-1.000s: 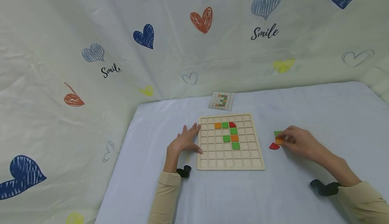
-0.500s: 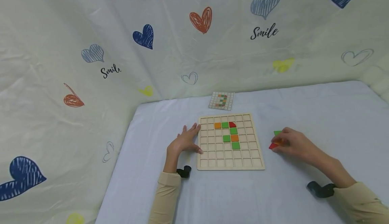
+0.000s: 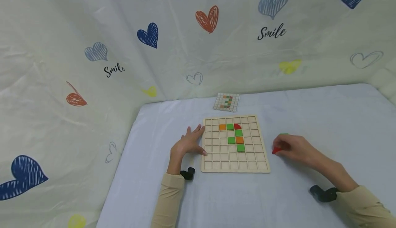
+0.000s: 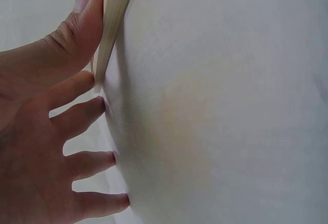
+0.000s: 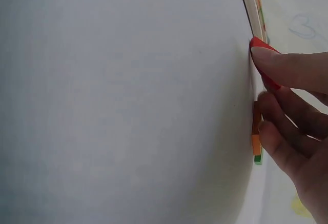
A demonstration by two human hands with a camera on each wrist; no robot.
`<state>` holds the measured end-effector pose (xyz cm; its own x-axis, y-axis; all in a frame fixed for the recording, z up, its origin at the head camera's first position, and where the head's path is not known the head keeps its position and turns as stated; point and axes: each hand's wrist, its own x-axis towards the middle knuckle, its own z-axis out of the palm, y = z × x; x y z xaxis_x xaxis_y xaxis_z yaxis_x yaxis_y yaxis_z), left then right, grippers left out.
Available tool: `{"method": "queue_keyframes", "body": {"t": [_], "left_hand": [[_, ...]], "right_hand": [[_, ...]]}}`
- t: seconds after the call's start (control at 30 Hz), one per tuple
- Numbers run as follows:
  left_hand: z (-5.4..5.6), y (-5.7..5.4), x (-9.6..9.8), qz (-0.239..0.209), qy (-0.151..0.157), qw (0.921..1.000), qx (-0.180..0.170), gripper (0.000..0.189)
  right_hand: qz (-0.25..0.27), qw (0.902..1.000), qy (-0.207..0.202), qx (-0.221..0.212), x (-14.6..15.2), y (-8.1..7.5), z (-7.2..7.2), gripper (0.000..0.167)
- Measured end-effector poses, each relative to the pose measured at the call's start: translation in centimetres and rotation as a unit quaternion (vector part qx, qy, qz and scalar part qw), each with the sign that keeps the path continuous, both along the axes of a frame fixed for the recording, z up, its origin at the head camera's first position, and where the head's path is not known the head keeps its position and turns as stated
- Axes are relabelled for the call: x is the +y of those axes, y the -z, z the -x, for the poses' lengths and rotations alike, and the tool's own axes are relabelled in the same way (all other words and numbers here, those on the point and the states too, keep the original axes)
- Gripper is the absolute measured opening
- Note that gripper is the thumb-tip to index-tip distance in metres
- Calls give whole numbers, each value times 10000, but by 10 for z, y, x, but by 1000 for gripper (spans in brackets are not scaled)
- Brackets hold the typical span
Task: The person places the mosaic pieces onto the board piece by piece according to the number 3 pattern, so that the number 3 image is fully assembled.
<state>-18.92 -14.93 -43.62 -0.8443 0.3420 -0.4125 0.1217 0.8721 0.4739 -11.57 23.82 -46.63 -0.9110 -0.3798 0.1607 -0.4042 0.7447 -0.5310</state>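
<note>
My right hand (image 3: 295, 148) pinches a red quarter-circle tile (image 3: 276, 150) between thumb and finger, to the right of the board. In the right wrist view the red tile (image 5: 258, 41) is tilted. An orange tile (image 5: 256, 144) and a green tile (image 5: 258, 160) lie by the curled fingers; the hand mostly hides them in the head view. My left hand (image 3: 187, 144), fingers spread, touches the left edge of the wooden grid board (image 3: 232, 167). Several orange and green square tiles and one red quarter-circle tile (image 3: 237, 126) sit in its cells.
A small pattern card (image 3: 227, 102) with a coloured grid design lies behind the board. White cloth (image 3: 229, 200) covers the table. A patterned curtain (image 3: 173, 59) hangs along the back and left. Black wrist devices (image 3: 323, 194) sit at both cuffs.
My right hand has moved slightly left and off the orange tile, and now pinches the red quarter-circle tile. The left hand stays at the board's edge.
</note>
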Motion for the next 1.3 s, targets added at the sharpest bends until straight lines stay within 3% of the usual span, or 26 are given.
{"method": "queue_keyframes", "body": {"t": [0.2,0.33,0.73,1.07,1.3], "left_hand": [[1,-1,-1,-22,0,10000,-9,111],[2,-1,-2,-30,4,10000,-18,111],[3,-3,-4,-27,-8,10000,-50,110],[3,-2,-2,-53,-9,9999,-111,110],[2,-1,-2,-42,0,9999,-110,111]], "right_hand": [[235,9985,-224,448,-5,-2,0,31],[362,9978,-300,472,-10,-5,1,29],[725,9954,-236,-572,-27,-19,3,22],[1011,9900,-387,-899,-42,-15,7,19],[878,9899,-421,-1031,-57,-14,9,22]]}}
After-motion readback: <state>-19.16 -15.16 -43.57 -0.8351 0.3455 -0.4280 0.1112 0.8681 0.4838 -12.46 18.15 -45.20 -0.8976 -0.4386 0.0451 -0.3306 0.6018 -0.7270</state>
